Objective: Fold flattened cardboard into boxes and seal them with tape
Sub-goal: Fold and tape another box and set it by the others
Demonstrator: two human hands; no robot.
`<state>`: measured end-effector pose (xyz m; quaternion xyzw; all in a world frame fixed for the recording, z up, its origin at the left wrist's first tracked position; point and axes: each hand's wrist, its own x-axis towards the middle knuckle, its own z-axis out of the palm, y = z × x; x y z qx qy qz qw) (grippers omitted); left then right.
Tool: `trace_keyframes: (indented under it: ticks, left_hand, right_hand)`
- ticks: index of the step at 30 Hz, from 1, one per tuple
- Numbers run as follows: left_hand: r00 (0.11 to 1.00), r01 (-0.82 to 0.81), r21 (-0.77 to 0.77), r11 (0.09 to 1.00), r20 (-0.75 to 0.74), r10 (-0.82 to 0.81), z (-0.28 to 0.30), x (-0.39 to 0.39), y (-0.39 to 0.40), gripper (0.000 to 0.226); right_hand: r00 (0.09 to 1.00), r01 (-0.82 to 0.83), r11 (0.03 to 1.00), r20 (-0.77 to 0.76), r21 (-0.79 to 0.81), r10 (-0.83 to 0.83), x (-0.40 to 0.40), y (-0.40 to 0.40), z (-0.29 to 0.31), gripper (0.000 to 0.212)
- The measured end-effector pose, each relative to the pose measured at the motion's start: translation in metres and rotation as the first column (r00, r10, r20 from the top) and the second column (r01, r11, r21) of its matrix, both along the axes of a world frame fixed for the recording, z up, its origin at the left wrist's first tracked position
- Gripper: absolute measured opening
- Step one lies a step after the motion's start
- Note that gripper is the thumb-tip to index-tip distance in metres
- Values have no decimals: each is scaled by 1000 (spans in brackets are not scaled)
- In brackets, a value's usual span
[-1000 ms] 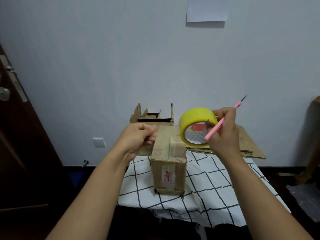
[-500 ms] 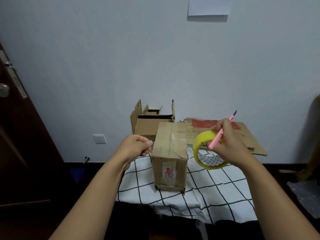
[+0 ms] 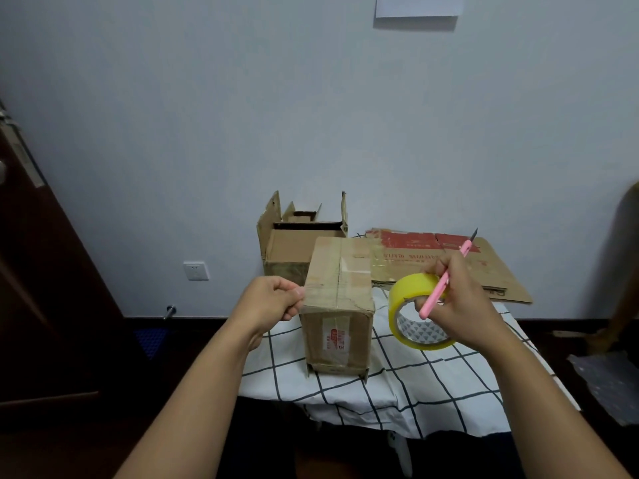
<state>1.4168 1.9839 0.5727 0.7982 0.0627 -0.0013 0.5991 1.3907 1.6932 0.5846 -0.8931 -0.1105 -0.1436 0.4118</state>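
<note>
No word, brand or number can be read here with certainty. The closed cardboard box (image 3: 338, 299) standing on the bench (image 3: 408, 382) carries a white label (image 3: 335, 335) on its near face, with red printing at its middle, but the characters are too small and blurred to make out. The flattened cardboard (image 3: 449, 261) lying behind it bears a red printed band along its far edge and a line of red characters just below that band; these too are illegible. The inner core of the yellow tape roll (image 3: 416, 318) shows a repeating grey triangle pattern and no lettering that can be read.
</note>
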Motion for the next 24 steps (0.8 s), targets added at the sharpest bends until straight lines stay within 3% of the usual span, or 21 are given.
trace_keyframes:
  ticks: [17, 21, 24]
  left_hand:
    - [993, 57, 7, 998, -108, -56, -1, 2, 5, 12]
    - [984, 67, -31, 997, -165, -71, -3, 1, 3, 12]
    - [986, 60, 68, 996, -161, -48, -2, 1, 2, 16]
  right_hand:
    - [999, -17, 999, -34, 35, 18, -3, 5, -22, 68]
    - [999, -29, 998, -27, 56, 30, -1, 3, -34, 58]
    - [999, -21, 997, -29, 73, 23, 0, 7, -38, 53]
